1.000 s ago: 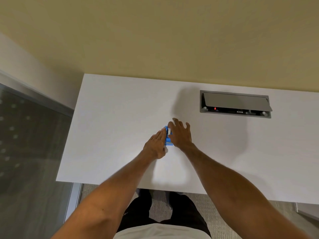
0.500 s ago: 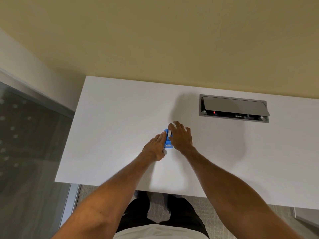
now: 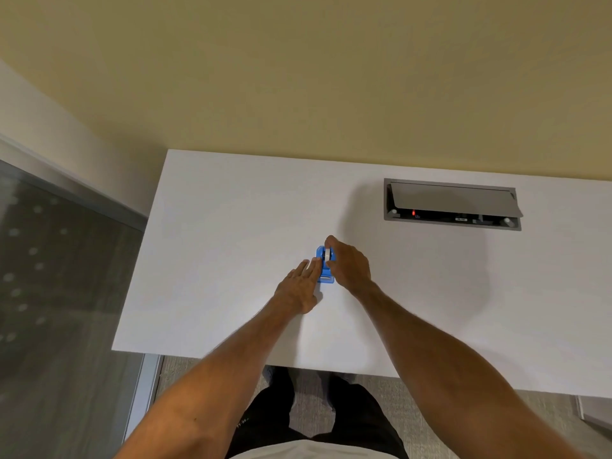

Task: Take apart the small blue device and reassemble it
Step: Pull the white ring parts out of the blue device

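Blue device (image 3: 325, 266) between both hands (on table (image 3: 231, 226))

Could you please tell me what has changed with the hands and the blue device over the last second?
The right hand has curled: its fingers, spread flat a second ago, now close around the white roll on top of the blue device. The left hand has hardly moved, flat against the device's left side. The device sits on the same part of the white desk, and the grey cable box is unchanged.
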